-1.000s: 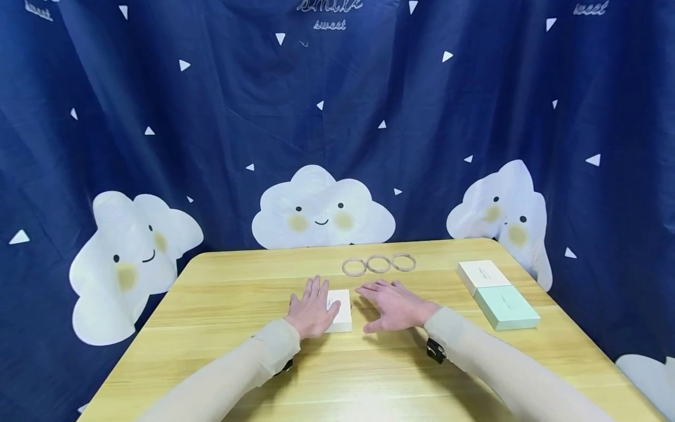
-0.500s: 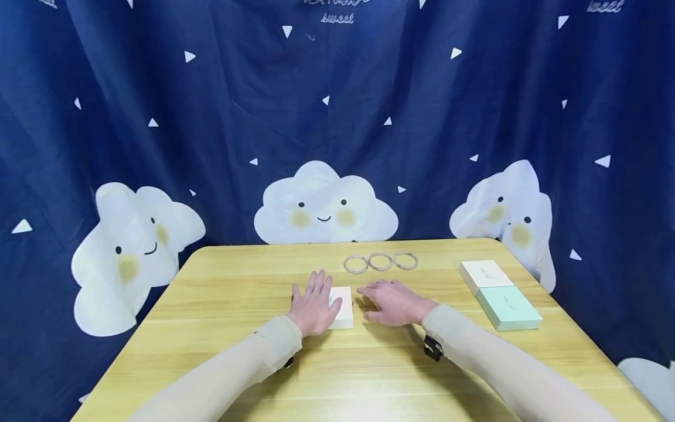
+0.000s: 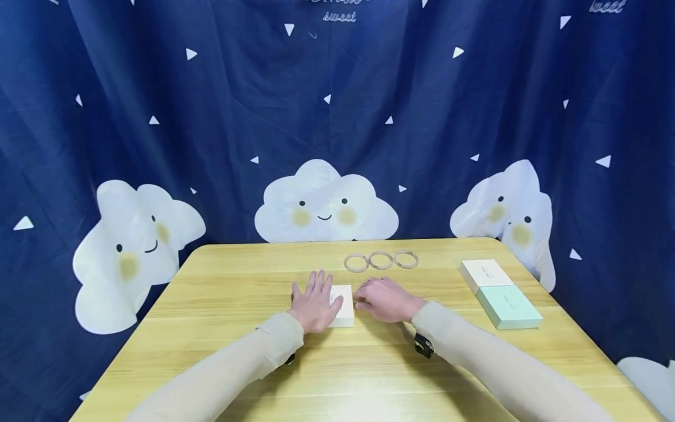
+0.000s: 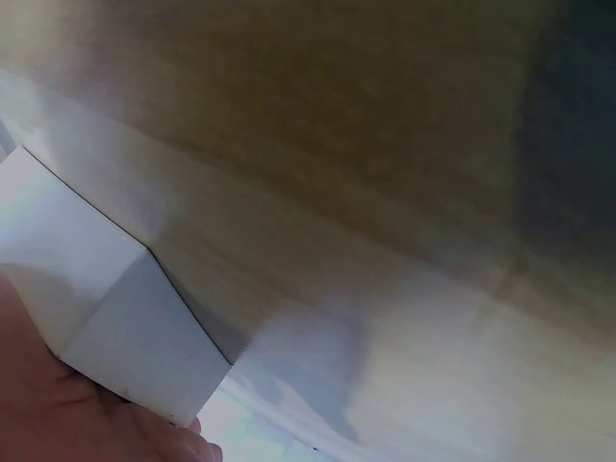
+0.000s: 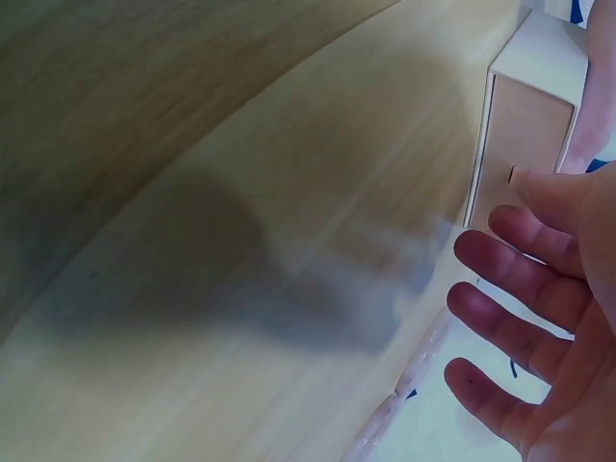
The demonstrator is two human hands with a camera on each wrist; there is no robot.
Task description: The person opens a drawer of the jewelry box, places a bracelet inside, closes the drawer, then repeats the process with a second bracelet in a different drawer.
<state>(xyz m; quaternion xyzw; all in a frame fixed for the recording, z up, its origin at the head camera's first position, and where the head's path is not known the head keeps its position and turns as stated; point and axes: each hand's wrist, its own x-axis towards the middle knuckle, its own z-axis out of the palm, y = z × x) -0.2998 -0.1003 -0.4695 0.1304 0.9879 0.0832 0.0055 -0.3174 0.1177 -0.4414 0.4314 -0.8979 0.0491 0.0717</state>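
A small white box (image 3: 343,306) with faint print on top lies on the wooden table, below the middle of the head view. My left hand (image 3: 313,305) rests on its left part, fingers straight and spread, thumb across the top. In the left wrist view, part of that hand (image 4: 58,404) lies against the white box (image 4: 106,279). My right hand (image 3: 387,299) is at the box's right end. The right wrist view shows its thumb at a small dark tab (image 5: 511,174) on the tan inner end, with the index finger just below, apart from the thumb, and the other fingers loosely extended.
Three thin pale rings (image 3: 381,261) lie in a row behind the hands. At the right of the table (image 3: 221,293), a white box (image 3: 485,273) sits behind a mint-green box (image 3: 508,307), touching it. A dark blue curtain (image 3: 227,117) hangs behind the table.
My right hand has moved left to the box's end, and its thumb and fingers have drawn closer together. The left hand stays on the box. The head view has shifted slightly.
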